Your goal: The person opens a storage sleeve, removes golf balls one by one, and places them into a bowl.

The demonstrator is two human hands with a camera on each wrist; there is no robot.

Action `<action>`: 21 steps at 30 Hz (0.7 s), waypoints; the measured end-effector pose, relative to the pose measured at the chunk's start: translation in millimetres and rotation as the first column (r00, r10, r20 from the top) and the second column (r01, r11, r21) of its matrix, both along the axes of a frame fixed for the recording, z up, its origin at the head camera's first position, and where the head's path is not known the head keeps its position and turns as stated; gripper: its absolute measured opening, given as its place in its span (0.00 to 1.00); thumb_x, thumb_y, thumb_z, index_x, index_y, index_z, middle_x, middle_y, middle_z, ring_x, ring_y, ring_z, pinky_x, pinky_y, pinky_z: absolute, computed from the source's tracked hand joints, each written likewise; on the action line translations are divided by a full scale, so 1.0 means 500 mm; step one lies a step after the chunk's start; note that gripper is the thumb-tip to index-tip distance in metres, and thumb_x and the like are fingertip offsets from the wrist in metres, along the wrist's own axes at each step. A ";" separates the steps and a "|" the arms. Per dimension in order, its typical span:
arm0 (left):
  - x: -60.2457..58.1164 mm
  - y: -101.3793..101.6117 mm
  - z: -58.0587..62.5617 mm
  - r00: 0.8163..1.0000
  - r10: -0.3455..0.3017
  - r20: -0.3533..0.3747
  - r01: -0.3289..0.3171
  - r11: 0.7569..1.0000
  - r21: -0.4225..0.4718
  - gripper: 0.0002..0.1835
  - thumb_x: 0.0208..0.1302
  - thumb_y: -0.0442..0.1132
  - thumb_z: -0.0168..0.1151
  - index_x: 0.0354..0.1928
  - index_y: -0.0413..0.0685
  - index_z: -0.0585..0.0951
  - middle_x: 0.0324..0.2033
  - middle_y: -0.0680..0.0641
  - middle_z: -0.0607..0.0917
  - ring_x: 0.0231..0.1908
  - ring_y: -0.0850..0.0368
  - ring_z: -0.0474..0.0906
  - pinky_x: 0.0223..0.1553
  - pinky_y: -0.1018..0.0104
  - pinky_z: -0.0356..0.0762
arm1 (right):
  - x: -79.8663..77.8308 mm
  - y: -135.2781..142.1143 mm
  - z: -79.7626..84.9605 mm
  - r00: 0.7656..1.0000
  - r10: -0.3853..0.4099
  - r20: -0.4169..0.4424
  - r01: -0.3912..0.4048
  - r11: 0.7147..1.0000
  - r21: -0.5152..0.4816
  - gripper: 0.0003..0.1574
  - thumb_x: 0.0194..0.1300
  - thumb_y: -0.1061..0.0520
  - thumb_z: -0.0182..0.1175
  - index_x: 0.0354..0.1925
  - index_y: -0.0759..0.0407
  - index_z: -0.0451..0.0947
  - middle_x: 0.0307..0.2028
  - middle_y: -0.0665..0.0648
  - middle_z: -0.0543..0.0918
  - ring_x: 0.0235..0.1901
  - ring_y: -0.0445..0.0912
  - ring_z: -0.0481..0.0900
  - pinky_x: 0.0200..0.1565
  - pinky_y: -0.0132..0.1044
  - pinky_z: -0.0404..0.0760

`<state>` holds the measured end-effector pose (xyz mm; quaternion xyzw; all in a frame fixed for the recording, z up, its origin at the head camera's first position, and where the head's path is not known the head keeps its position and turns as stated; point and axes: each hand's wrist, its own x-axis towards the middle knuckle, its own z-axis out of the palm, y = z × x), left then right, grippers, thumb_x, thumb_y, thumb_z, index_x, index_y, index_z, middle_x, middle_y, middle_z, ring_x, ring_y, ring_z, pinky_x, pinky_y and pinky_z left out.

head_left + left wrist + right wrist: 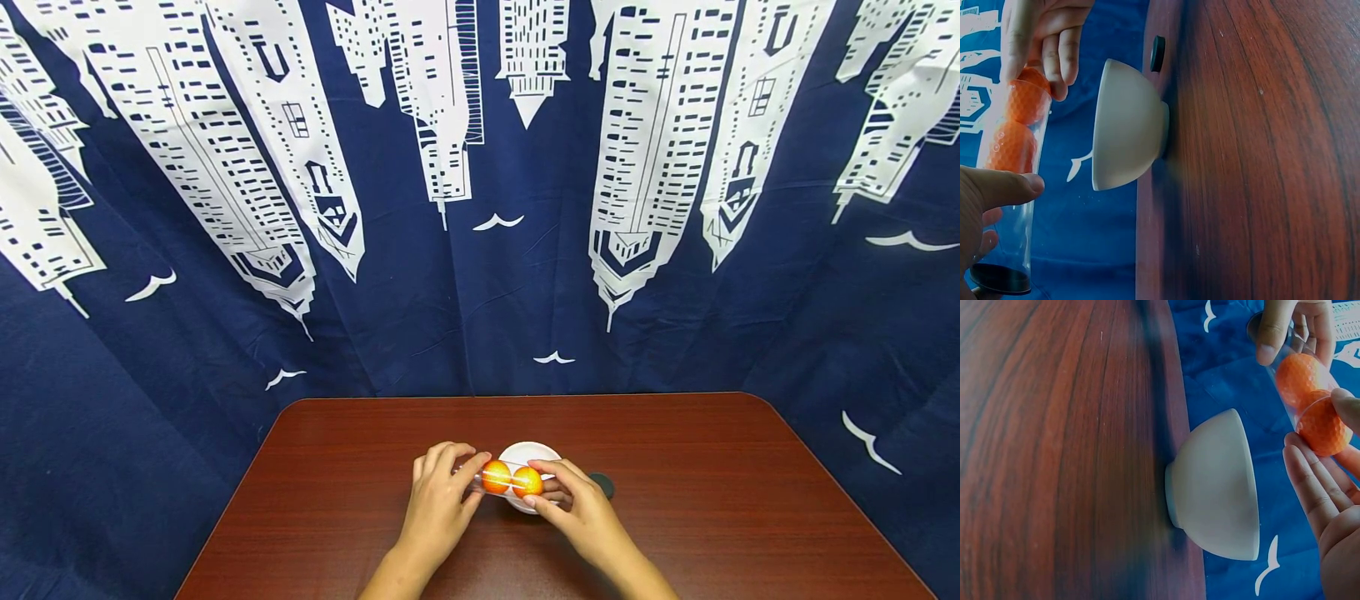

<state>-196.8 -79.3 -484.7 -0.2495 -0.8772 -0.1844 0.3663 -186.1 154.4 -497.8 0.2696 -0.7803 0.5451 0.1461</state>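
Over a white bowl (529,451), my left hand (438,500) grips a clear plastic tube (1017,237) lying roughly level. A black base (1000,279) closes the tube's left end. Two dimpled orange golf balls sit side by side toward its right end; the inner ball (1299,376) is inside the tube. The outer ball (1322,428) sticks partly out of the open mouth. My right hand (588,510) pinches this outer ball, thumb on one side and fingers on the other.
A round black cap (602,484) lies on the brown wooden table (360,450), just right of the bowl. Behind the table's far edge hangs a dark blue cloth (510,308) printed with white buildings and birds.
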 end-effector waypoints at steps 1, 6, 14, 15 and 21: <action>0.000 0.000 0.000 1.000 0.001 0.003 -0.001 1.000 0.001 0.31 0.41 0.36 0.82 0.51 0.61 0.85 0.48 0.54 0.82 0.54 0.53 0.75 0.51 0.57 0.67 | 0.000 0.000 0.000 1.000 0.002 -0.005 -0.002 1.000 0.000 0.28 0.63 0.60 0.70 0.59 0.67 0.76 0.50 0.57 0.82 0.44 0.39 0.86 0.44 0.35 0.87; 0.002 0.000 -0.001 1.000 0.007 0.011 -0.007 1.000 0.007 0.31 0.40 0.37 0.83 0.52 0.62 0.85 0.49 0.54 0.82 0.54 0.53 0.75 0.51 0.58 0.67 | 0.002 -0.001 0.004 1.000 0.003 -0.017 -0.003 1.000 -0.012 0.27 0.63 0.62 0.70 0.59 0.66 0.77 0.50 0.57 0.82 0.44 0.39 0.85 0.43 0.34 0.87; 0.003 0.005 -0.007 1.000 0.005 0.004 -0.005 0.999 0.046 0.33 0.37 0.39 0.86 0.51 0.59 0.86 0.48 0.53 0.82 0.53 0.52 0.75 0.48 0.58 0.69 | 0.006 -0.001 0.008 0.998 0.011 -0.058 -0.014 0.999 -0.051 0.26 0.62 0.65 0.69 0.59 0.65 0.77 0.49 0.59 0.82 0.44 0.41 0.86 0.43 0.34 0.87; 0.003 0.005 -0.008 1.000 0.005 0.003 -0.006 0.999 0.049 0.33 0.37 0.40 0.86 0.51 0.59 0.86 0.48 0.53 0.82 0.53 0.52 0.75 0.48 0.58 0.69 | 0.006 -0.001 0.008 0.998 0.009 -0.059 -0.013 0.998 -0.055 0.26 0.62 0.65 0.69 0.59 0.66 0.77 0.49 0.59 0.82 0.44 0.41 0.86 0.44 0.33 0.87; 0.003 0.007 -0.012 0.999 0.017 0.045 -0.021 0.996 0.088 0.33 0.38 0.42 0.86 0.52 0.59 0.85 0.48 0.53 0.82 0.53 0.54 0.75 0.48 0.58 0.70 | 0.004 0.006 0.016 0.996 -0.005 -0.089 -0.001 0.998 -0.061 0.27 0.61 0.67 0.69 0.58 0.70 0.76 0.49 0.60 0.82 0.44 0.41 0.86 0.44 0.33 0.87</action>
